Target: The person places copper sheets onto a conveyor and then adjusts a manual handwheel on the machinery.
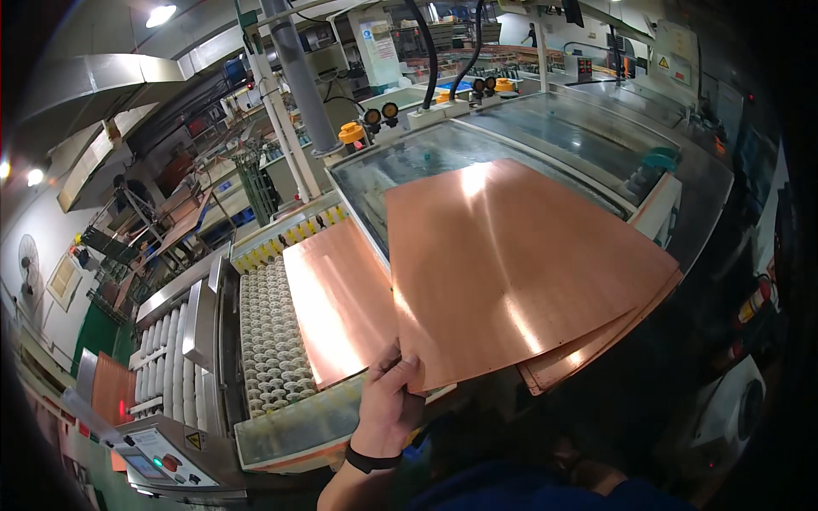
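My left hand point(390, 396), with a dark band at its wrist, grips the near left corner of a large copper sheet point(511, 264). Its thumb lies on the edge, and the other fingers are partly hidden. Under that sheet, a second copper sheet point(579, 351) sticks out at the near right. Part of my right forearm point(601, 479) shows dimly at the bottom; the right hand itself is lost in shadow below the sheets. Left of the held sheet, another copper sheet point(332, 298) lies flat on a bed of pale wheel rollers point(268, 341), its right part covered.
A control panel point(162, 460) with a lit green button stands at the lower left, beside white rollers point(175, 362). Clear covers point(554, 119) top the machine beyond. Orange caps point(350, 132) and gauges stand behind. A person point(132, 194) is far left.
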Motion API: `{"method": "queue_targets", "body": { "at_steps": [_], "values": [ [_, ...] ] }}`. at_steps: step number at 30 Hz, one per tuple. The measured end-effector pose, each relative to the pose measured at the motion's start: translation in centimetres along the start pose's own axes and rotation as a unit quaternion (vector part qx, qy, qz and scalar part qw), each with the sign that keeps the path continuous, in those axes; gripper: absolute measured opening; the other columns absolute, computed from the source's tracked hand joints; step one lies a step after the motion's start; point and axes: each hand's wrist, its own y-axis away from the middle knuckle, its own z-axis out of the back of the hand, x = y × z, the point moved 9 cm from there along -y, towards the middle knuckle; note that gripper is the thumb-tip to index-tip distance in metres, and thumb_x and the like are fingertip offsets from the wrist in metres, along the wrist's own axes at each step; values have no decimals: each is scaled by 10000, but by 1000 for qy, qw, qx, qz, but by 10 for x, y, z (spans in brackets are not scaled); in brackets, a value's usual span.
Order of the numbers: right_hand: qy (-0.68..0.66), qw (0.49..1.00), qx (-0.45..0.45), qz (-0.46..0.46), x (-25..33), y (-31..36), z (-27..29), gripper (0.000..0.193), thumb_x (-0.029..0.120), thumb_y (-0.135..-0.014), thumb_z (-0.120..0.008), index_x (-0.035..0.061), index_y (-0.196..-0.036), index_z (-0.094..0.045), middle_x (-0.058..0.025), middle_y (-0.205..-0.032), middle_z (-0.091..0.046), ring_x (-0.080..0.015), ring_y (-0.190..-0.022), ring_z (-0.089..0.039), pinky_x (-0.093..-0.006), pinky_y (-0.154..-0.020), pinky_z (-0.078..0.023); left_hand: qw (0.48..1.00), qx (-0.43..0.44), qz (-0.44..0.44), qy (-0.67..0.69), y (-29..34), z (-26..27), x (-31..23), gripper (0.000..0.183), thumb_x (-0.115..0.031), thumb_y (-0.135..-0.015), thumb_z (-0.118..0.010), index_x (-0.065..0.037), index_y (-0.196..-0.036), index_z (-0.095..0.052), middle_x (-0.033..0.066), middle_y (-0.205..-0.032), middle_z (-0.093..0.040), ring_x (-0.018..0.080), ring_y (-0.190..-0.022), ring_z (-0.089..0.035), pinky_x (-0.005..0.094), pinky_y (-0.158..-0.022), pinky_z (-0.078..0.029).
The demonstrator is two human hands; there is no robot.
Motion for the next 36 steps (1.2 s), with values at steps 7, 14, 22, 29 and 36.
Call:
{"method": "queue_targets", "body": {
  "at_steps": [7,14,22,29,36],
  "values": [
    [-197,964,-137,-118,77,-18,-58,554,110,-897,-591,52,-1422,-424,-127,-1187,-618,-285,-1083,-598,-413,-927,-490,997,-74,11,-31,10,33,13,195,-50,-921,-577,-19,-1113,-573,-24,-716,-511,82,-625,-446,236,-617,-372],
    [-187,970,-92,-129,129,-30,-56,468,108,-925,-536,66,-1387,-473,-139,-1231,-593,-292,-1080,-595,-425,-924,-492,992,-121,10,-24,-9,62,9,230,-39,-925,-585,14,-1148,-572,-3,-837,-567,107,-777,-562,245,-750,-464],
    [630,769,98,44,20,-15,-63,154,159,-824,-653,9,-821,-689,-144,-747,-649,-274,-654,-573,-441,-615,-455,997,-63,-27,-45,-37,102,-28,318,-16,-924,-499,32,-1234,-550,84,-1083,-604,205,-984,-600,330,-916,-471],
    [186,846,57,-496,80,-41,-92,365,259,-1017,-409,55,-1204,-647,-181,-1119,-661,-335,-1008,-612,-419,-923,-469,977,-149,-131,-83,31,216,-135,412,-60,-947,-493,45,-1345,-502,140,-1235,-633,271,-1091,-639,409,-985,-499],
    [710,658,225,-111,59,-71,-105,383,252,-1042,-372,77,-1279,-617,-151,-1196,-649,-269,-928,-643,-392,-818,-508,949,-235,-177,-114,38,330,-193,214,-36,-981,-467,40,-1132,-598,93,-1008,-669,199,-854,-663,323,-796,-544]
  ]
}}
